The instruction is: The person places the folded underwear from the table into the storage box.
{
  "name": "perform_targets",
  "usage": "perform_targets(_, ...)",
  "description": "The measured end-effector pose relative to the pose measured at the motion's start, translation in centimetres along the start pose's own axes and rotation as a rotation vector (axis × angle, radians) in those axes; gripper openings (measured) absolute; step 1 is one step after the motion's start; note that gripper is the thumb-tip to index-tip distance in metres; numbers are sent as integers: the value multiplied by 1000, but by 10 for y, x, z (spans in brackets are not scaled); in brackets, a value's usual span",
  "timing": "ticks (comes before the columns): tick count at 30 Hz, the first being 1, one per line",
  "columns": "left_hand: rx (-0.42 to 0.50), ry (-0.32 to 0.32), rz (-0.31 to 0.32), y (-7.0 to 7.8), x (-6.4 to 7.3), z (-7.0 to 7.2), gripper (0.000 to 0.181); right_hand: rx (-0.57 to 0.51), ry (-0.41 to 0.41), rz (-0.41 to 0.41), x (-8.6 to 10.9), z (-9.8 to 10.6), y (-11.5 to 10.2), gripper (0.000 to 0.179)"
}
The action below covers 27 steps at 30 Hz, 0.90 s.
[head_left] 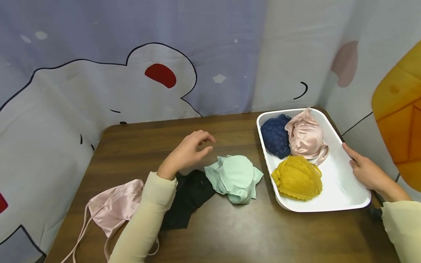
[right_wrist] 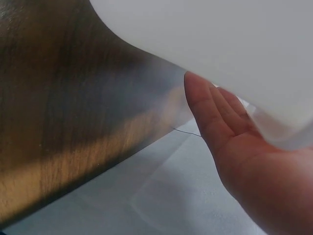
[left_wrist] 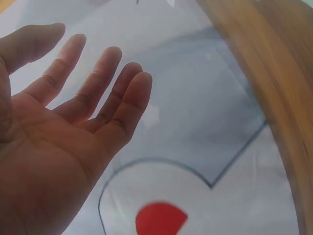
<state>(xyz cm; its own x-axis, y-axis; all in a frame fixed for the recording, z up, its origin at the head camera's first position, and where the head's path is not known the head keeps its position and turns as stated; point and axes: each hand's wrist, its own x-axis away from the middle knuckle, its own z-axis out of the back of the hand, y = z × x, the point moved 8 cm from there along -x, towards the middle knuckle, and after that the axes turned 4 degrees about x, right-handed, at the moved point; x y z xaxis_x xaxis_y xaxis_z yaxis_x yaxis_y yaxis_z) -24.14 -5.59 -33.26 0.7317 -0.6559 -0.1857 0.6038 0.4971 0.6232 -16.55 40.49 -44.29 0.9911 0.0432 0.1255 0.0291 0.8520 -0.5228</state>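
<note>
My left hand [head_left: 190, 150] hovers over the table, just behind a black bra [head_left: 184, 197] and a folded mint-green bra [head_left: 238, 179]. Its fingers are relaxed and apart, with an empty palm in the left wrist view. At the right, my right hand [head_left: 366, 171] grips the side rim of a white plastic tray [head_left: 343, 199]. In the right wrist view its fingers [right_wrist: 208, 107] lie along the outside of the tray wall. Inside the tray are a navy lace bra [head_left: 275, 135], a pale pink bra [head_left: 307, 135] and a mustard-yellow bra [head_left: 297, 179].
A pink satin bra [head_left: 116, 204] with long straps lies at the table's left, partly behind my left sleeve [head_left: 144, 219]. The brown wooden table [head_left: 243, 233] ends at a printed curtain [head_left: 223, 47] behind and at the sides. The tray stands near the right table edge.
</note>
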Motion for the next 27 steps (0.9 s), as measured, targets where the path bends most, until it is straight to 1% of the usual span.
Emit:
perform_targets(3,-14,32,11,-6,15,14,16,-31,-8,-12,2,-1,2,54)
perform_targets(5,-23,54,26,-10,24,24,16,-53,-21,-35,4,-3,4,55)
perform_targets(8,-32,87,53,-16,43,41,18,-68,-33,-57,4,-5,5,54)
perform_targets(10,-39,115,69,-23,60,53,19,-69,-33,-59,3,-6,3,54)
perform_targets(12,-54,142,84,-31,79,64,20,-70,-30,-51,2,-6,1,54)
perform_targets(15,-90,186,117,-48,111,78,20,-69,-27,-46,2,-6,2,54)
perform_targets(18,-124,235,199,-70,145,91,18,-65,-23,-46,1,-5,2,54)
perform_targets(21,-136,260,328,-93,180,100,19,-60,-17,-51,0,-6,3,54)
perform_targets(23,-138,256,419,-107,201,104,23,-53,-10,-60,0,-6,4,54)
perform_targets(25,-135,236,505,-120,221,106,31,-42,-7,-71,-1,-7,5,54)
perform_targets(27,-131,224,567,-132,240,109,37,-38,-7,-75,-1,-8,7,54)
